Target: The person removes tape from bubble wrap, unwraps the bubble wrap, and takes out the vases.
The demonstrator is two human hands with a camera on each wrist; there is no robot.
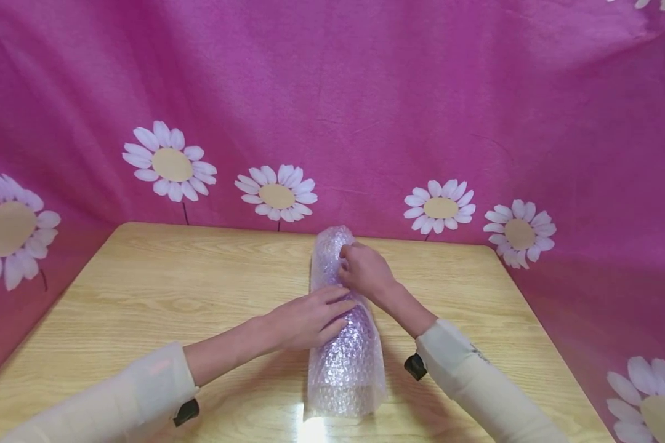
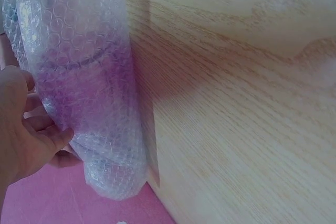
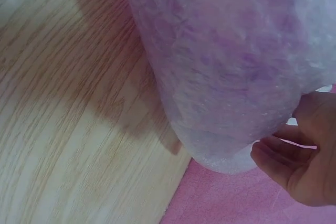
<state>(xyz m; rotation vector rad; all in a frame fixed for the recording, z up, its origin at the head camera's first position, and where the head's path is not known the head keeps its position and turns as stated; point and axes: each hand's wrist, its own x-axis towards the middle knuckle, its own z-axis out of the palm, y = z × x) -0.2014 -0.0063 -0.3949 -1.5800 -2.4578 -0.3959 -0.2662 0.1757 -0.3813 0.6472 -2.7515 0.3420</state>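
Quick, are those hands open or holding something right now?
Left hand: open, resting on the bubble wrap.
Right hand: curled against the bubble wrap; can't tell whether it's pinching it.

The bubble-wrapped bundle (image 1: 346, 369) is shining translucent silvery white, patterned with small round bubbles, while purple is glowing through its middle; in the left wrist view a dark curved line is crossing that purple. The tabletop (image 1: 199, 277) is showing pale yellow-tan wood with streaky brown grain. Behind, the cloth backdrop (image 1: 366, 92) is spreading deep magenta, and its printed daisies (image 1: 172, 163) are displaying white petals, pale yellow centres and thin dark stems. The sleeves (image 1: 111, 394) are looking plain cream.
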